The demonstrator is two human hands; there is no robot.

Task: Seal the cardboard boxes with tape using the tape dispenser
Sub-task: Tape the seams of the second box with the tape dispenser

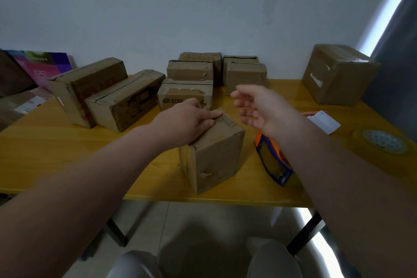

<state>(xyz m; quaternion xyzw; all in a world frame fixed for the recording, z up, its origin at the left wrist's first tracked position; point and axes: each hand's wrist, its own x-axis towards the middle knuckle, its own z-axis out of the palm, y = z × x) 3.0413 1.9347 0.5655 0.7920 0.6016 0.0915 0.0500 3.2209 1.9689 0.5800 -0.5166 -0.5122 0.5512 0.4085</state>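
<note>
Near the front edge of the yellow counter [56, 153], a small cardboard box [214, 155] is pressed from above by the left hand [187, 119], its fingers [211, 117] laid straight and together on the top. The right hand [259, 108] is held in the air beside the box, fingers apart, nothing gripped. An orange and blue tape dispenser [274, 162] lies on the counter just right of the box, partly hidden by the right forearm.

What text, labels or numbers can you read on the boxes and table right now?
Nothing is legible.
Dark print on the middle box: too blurred.
Dark figure on the long box: no readable words.
Square mark on the purple board: no legible letters.
Faint print on the white slip: too small.
</note>
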